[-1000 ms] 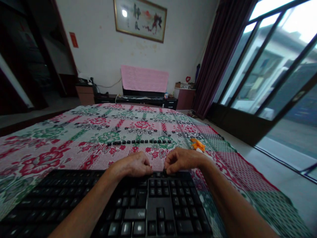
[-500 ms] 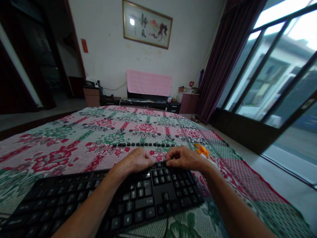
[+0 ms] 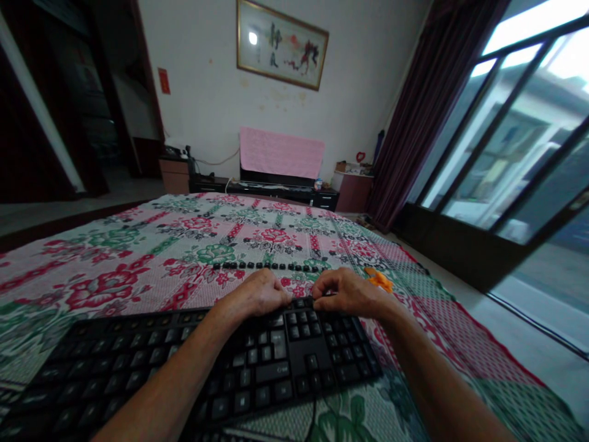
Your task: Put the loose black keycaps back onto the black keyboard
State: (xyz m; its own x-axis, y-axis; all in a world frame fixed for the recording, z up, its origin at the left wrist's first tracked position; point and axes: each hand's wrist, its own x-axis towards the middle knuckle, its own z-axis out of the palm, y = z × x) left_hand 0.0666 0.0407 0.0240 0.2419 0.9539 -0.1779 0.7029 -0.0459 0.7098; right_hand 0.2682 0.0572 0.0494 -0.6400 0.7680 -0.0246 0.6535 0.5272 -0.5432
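Observation:
A black computer keyboard (image 3: 300, 348) lies slightly angled across the cloth. Bare sockets show along its upper left row, where keycaps are off. My left hand (image 3: 263, 294) is closed at the keyboard's top edge, fingertips on the upper row and touching the keys there. Just right of it, my right hand (image 3: 343, 291) pinches thumb and fingers together over the same row. Whatever is between the fingertips of either hand is too small or hidden to make out. Beyond the hands, a neat line of loose black keycaps (image 3: 265, 266) runs across the cloth.
A flowered cloth (image 3: 151, 270) in pink, green and red covers the surface under the keyboard. An orange object (image 3: 381, 281) rests on it beyond my right wrist. At the far wall stands a low cabinet (image 3: 276, 189) with a pink-covered screen (image 3: 281, 150) on it.
The view has shifted slightly, so the scene sits a little further right. Both hands stay at the same part of the keyboard's upper row, with only a slight shift of the fingers.

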